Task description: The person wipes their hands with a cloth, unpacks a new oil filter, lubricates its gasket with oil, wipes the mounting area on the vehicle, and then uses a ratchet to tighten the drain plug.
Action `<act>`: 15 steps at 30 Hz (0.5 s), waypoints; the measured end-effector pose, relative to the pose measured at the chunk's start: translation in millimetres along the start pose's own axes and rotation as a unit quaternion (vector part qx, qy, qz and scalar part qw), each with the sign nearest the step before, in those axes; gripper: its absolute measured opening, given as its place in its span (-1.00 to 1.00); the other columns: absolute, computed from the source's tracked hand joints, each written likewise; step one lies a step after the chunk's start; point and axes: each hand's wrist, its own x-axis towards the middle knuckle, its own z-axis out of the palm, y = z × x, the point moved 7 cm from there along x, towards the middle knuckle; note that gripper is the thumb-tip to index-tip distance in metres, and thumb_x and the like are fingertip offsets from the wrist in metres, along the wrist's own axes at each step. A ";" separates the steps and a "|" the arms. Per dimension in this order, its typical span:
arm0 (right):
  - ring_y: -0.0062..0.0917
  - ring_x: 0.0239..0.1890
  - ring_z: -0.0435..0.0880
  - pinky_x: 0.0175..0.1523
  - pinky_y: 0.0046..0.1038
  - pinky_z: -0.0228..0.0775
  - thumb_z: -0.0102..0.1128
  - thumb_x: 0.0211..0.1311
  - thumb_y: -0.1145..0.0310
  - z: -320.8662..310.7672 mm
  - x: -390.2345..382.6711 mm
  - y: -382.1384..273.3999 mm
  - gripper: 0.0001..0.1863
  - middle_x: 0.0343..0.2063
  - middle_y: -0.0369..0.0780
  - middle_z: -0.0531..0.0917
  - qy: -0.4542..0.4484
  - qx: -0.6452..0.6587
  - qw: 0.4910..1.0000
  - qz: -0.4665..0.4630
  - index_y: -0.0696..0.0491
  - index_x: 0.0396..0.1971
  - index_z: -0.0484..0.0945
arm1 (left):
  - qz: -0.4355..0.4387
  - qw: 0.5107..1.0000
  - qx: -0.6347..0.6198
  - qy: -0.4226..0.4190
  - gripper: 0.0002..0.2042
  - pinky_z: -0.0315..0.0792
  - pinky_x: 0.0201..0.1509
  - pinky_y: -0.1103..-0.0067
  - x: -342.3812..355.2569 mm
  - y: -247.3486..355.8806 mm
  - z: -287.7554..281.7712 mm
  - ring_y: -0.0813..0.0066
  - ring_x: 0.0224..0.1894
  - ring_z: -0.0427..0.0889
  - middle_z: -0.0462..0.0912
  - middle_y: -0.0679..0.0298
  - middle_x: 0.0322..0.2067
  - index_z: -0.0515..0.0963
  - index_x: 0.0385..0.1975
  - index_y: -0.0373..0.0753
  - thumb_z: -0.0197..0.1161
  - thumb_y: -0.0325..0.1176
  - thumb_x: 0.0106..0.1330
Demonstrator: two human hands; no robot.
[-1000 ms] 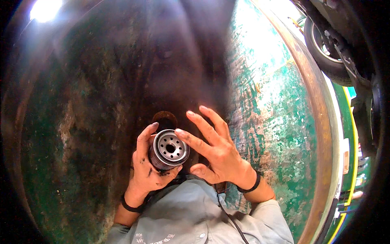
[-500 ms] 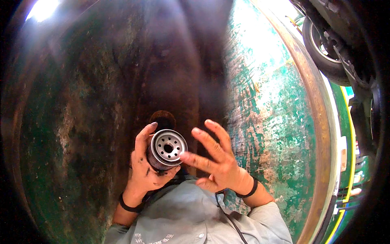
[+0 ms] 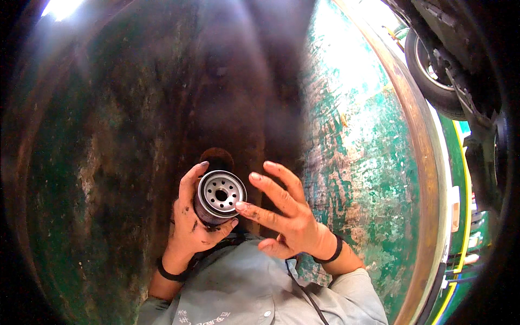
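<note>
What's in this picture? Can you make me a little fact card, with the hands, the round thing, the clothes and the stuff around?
Round thing: silver-and-dark can, a ring of small holes around a bigger one
Left hand: holds the can, dark smudges on skin
Right hand: index fingertip at the can's rim, fingers spread
Clothes: grey shirt
Right side: worn green surface
Upper right: wheel

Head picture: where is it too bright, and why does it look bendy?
Head view: a light glares white at upper left; head view: glare bleaches the green surface at upper right; head view: the brown edge curves from fisheye distortion.
</note>
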 end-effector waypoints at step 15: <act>0.16 0.39 0.12 0.42 0.07 -0.01 -0.09 0.38 -0.21 1.3 23.4 11.4 -0.32 0.38 0.10 0.22 -0.005 0.028 0.999 0.019 -0.06 0.32 0.42 | 0.003 1.000 -0.003 -0.012 -0.08 0.46 0.20 0.43 2.4 3.1 -1.2 0.22 0.06 0.64 0.60 0.00 0.00 0.16 0.31 -0.39 0.55 -0.32 -0.09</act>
